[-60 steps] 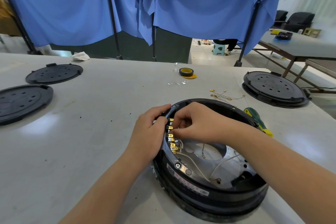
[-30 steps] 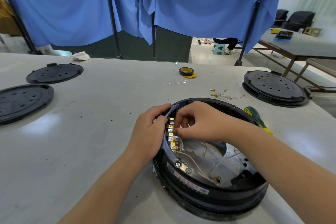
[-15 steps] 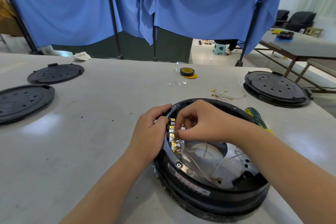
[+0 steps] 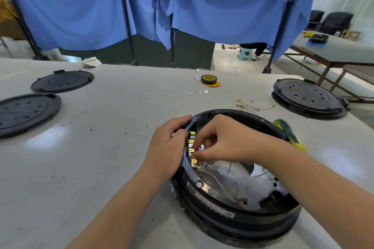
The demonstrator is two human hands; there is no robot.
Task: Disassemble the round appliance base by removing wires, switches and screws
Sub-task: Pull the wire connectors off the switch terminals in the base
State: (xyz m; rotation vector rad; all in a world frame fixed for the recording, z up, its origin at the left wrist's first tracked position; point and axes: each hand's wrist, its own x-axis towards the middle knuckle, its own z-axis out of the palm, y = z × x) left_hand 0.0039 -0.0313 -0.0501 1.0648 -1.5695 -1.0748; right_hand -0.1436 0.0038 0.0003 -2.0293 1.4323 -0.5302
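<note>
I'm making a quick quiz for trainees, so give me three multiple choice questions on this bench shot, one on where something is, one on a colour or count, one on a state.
1. Where does the screwdriver lie?
A. right of the round base
B. on a flat lid
C. beside the tape roll

2. How many flat black lids lie at the table's left?
A. one
B. two
C. four

3. What is the right hand doing?
A. resting flat on the table
B. holding the screwdriver
C. pinching at the gold terminals

Answers: 1 A, its green and yellow handle sticks out behind the right forearm. 2 B, two lie there. 3 C, its fingertips meet at the terminal row.
</note>
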